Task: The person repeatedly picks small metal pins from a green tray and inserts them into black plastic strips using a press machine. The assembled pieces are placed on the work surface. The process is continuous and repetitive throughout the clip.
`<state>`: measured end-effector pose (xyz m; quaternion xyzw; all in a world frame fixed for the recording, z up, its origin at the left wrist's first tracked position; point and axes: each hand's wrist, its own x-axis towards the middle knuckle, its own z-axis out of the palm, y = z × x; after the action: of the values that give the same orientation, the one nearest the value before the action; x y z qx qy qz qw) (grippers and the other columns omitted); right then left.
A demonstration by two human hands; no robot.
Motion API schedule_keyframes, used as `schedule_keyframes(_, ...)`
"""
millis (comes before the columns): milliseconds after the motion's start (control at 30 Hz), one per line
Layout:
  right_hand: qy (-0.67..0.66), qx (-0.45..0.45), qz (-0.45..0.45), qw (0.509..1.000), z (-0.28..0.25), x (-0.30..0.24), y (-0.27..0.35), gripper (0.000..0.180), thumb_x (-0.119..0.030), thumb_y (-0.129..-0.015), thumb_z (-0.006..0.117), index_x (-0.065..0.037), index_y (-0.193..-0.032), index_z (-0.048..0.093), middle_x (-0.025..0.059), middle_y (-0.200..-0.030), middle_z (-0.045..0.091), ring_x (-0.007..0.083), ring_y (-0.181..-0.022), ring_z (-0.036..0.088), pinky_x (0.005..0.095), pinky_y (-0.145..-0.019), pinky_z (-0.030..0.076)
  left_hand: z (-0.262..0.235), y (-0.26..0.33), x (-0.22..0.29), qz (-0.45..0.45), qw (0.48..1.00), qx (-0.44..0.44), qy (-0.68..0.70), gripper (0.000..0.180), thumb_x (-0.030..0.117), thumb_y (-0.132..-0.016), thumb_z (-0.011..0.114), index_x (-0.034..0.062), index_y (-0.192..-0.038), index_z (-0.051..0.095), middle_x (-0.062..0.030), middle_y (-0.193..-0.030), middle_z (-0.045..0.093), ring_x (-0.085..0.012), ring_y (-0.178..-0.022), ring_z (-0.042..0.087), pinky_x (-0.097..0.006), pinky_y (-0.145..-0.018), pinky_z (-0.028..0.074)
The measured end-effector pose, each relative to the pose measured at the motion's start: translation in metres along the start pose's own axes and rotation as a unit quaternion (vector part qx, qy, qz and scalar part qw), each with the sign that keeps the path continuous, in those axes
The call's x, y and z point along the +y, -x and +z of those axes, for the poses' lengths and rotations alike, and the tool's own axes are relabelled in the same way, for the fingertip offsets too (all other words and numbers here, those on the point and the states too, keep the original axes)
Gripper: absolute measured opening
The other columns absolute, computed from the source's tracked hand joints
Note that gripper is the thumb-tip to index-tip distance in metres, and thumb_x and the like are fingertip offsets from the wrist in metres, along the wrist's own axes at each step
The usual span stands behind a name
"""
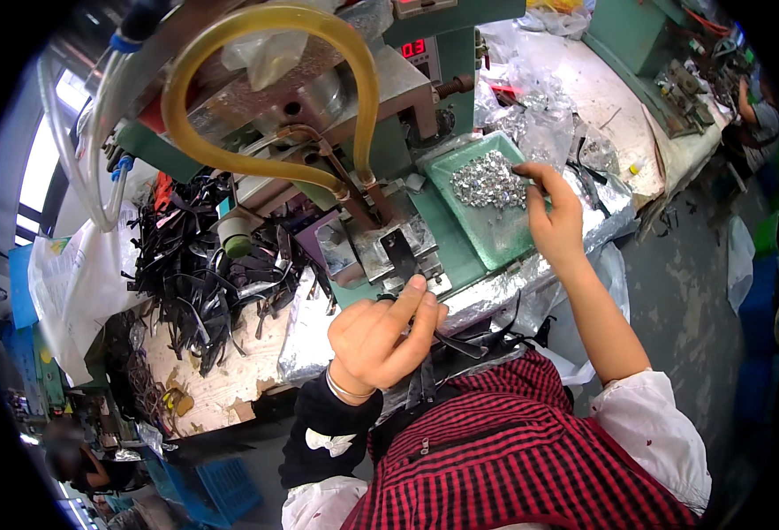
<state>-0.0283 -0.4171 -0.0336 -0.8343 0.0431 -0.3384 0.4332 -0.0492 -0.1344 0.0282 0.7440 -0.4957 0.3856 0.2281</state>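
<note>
My left hand (381, 336) is closed around a black strap (399, 253), its fingertips at the front edge of a small metal fixture (374, 256) on a green press. The strap's flat end lies on the fixture, and a dark length hangs below my hand. Above the fixture, two copper-coloured electrodes (367, 208) point down. On the right, my right hand (555, 216) reaches over a pale green tray (495, 252), thumb and forefinger apart at the edge of a heap of small shiny metal pieces (488, 181). Whether a tiny piece touches its fingertips, I cannot tell.
A thick yellow hose (173, 97) loops in front of the press. Left of it lies a large pile of black straps (204, 265). Clear plastic bags (540, 115) crowd the table behind the tray. Another green machine (623, 44) stands at the far right, with a person beside it.
</note>
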Motion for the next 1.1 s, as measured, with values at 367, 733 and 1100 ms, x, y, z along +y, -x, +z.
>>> schedule_keyframes(367,0.22,-0.109,-0.082,0.966,0.021,-0.007,0.022,0.012,-0.008,-0.074,0.076,-0.006,-0.085,0.071,0.0107,-0.094,0.063,0.0333,-0.097,0.061,0.0451,-0.089,0.047,-0.022,0.004,0.023,-0.148,0.987,-0.042,0.053,0.036,0.007,-0.071,0.081,0.0026,-0.106,0.073,-0.0151,-0.115,0.073,-0.0172,-0.067,0.068,-0.029,-0.058,0.053)
schedule_keyframes(733,-0.385,-0.034,0.264,0.884,0.056,0.02,0.007,0.02,-0.005,-0.098,0.061,-0.001,-0.116,0.069,0.0032,-0.096,0.069,0.0107,-0.083,0.062,0.0252,-0.08,0.05,-0.124,0.248,-0.118,-0.602,0.609,-0.23,-0.462,0.023,0.023,-0.082,0.074,0.0011,-0.086,0.07,-0.0161,-0.098,0.064,-0.0379,-0.088,0.067,-0.048,-0.07,0.055)
schedule_keyframes(1100,-0.122,-0.06,0.106,0.985,0.037,-0.006,0.014,0.019,-0.004,-0.095,0.067,-0.001,-0.113,0.072,0.0032,-0.102,0.073,0.0109,-0.094,0.065,0.0259,-0.087,0.05,-0.126,0.17,-0.111,-0.628,0.766,0.061,0.123,0.032,0.003,-0.097,0.06,0.0024,-0.129,0.067,-0.0055,-0.079,0.072,-0.0087,-0.068,0.068,-0.022,-0.055,0.047)
